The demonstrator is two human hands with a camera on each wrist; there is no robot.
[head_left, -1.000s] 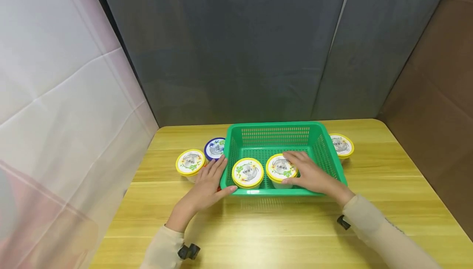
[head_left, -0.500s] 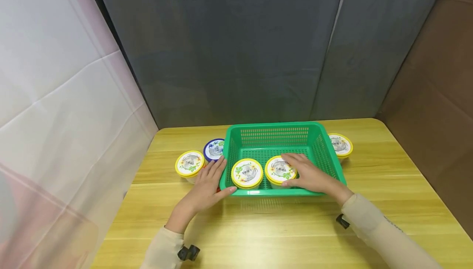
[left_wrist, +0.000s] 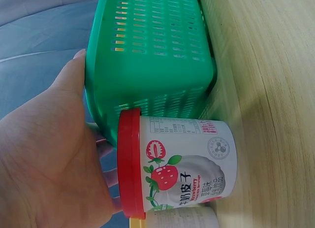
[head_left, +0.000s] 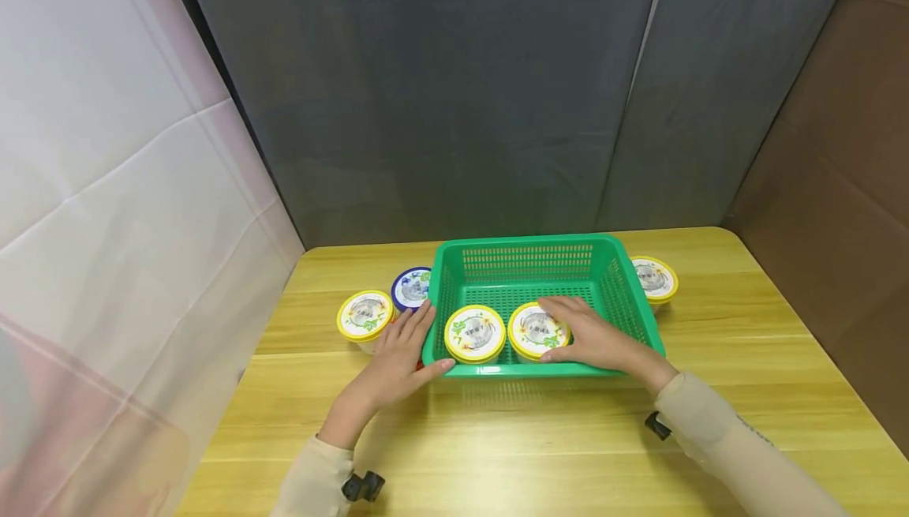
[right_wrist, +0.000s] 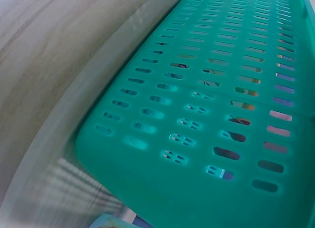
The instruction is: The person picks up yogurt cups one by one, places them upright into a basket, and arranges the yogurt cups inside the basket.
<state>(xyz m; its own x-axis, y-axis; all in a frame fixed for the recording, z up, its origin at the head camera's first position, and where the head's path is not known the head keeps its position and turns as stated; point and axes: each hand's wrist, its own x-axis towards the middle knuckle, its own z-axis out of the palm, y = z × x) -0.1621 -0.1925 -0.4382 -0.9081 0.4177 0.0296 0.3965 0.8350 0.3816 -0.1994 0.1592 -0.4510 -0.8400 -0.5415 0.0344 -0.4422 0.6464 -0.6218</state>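
Note:
A green plastic basket [head_left: 525, 371] stands on the table. Inside it, along the near side, are two yellow-lidded tubs, a left tub [head_left: 475, 334] and a right tub [head_left: 538, 331]. My right hand [head_left: 592, 334] holds the right tub between thumb and fingers; the right wrist view shows only the basket's outside wall [right_wrist: 162, 154]. My left hand [head_left: 394, 367] lies with straight fingers at the basket's left corner, its thumb on the rim. Beneath that hand, a strawberry-printed tub with a red lid [left_wrist: 177, 164] stands beside the basket, mostly hidden in the head view.
Left of the basket stand a yellow-lidded tub [head_left: 365, 314] and a blue-lidded tub [head_left: 410, 288], the latter partly covered by the basket rim. Another yellow-lidded tub [head_left: 655, 279] is at the right. A dark cloth wall [head_left: 454, 106] rises behind the wooden table [head_left: 497, 454].
The right tub has sunk slightly lower in the basket, towards me, with my right hand still around it. My left hand has stayed at the basket's corner.

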